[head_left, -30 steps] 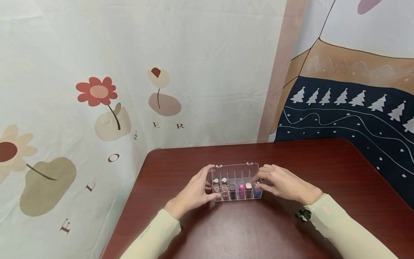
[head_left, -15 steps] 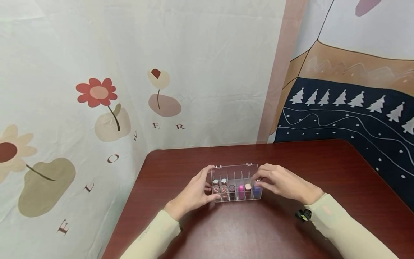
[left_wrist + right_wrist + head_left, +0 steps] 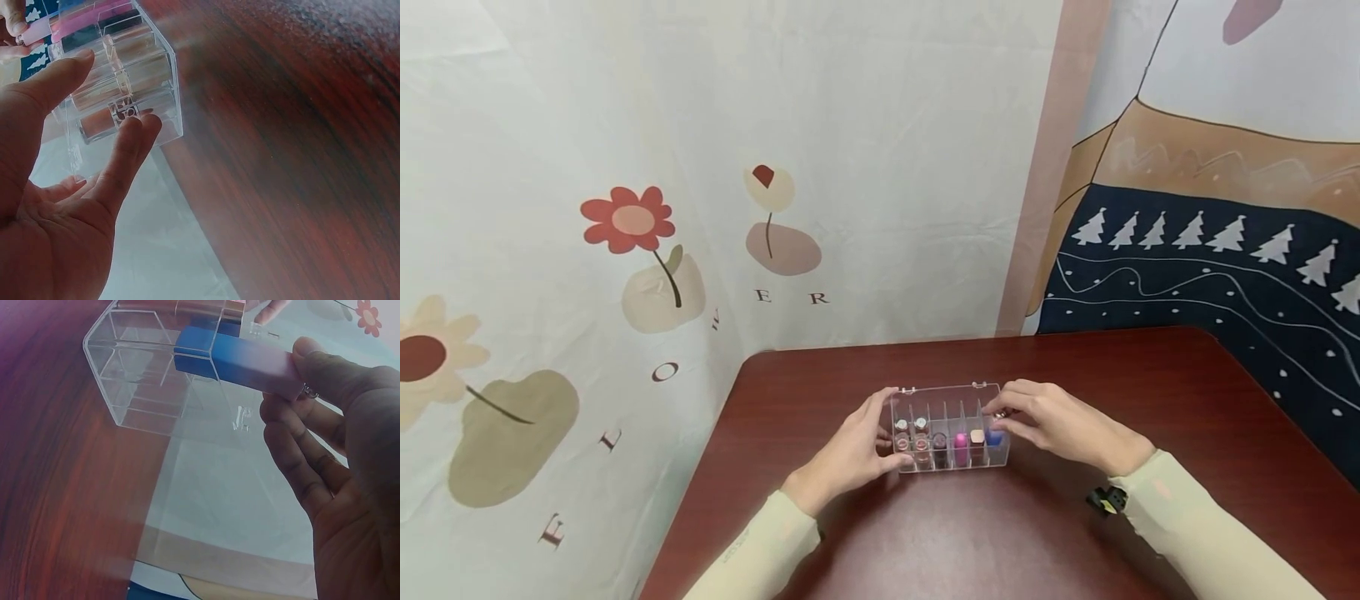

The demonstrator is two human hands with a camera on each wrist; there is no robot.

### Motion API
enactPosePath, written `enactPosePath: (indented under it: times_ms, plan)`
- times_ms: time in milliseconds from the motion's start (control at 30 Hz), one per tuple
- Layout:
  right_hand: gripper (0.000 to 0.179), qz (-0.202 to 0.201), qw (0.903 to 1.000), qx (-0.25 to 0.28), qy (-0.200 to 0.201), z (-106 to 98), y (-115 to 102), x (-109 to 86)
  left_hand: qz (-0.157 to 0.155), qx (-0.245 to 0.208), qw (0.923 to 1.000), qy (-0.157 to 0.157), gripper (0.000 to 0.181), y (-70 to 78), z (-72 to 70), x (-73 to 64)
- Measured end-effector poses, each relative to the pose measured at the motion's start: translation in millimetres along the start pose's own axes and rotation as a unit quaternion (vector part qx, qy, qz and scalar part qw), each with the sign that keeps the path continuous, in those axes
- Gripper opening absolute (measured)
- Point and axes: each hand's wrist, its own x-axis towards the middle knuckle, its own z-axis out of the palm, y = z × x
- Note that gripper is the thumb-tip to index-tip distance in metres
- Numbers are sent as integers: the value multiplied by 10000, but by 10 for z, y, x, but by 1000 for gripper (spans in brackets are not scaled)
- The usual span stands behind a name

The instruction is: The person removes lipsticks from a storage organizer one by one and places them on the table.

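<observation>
A clear divided cosmetics box (image 3: 953, 405) stands on the table with lipsticks in its compartments. At its left end my left hand (image 3: 848, 450) grips it, thumb at the front and a finger at the back corner. In the left wrist view, fingertips (image 3: 130, 125) touch its clear side wall. My right hand (image 3: 1051, 423) pinches the top of a lipstick tube (image 3: 247, 361) that fades from blue to pink, with a small metal ring at its end. The tube's blue end is still within the right end compartment, and bare space shows below it.
A bright pink tube (image 3: 961, 448) and a beige-topped tube (image 3: 977, 445) stand in the front row. Silver-topped tubes (image 3: 921, 424) fill the left compartments. Around the box lies the dark red table (image 3: 910, 542), backed by a printed cloth (image 3: 887, 167).
The blue-pink lipstick tube has risen a little in its compartment, with my right fingers pinching its top. My left hand stays on the box.
</observation>
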Motion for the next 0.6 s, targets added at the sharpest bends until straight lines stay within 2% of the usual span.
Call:
enactPosePath:
  times_ms: [233,367,600]
  plan:
    - [29,-142,9996,-12,238,-15,-5,11,150,13,9999,-16,116,-14,4,-5]
    - [30,-203,9991,-26,376,-27,-9,20,148,-51,9999,-25,113,-16,0,-15]
    - [34,-58,9991,-66,407,-76,-24,59,116,-105,9999,-15,109,-12,-4,-21]
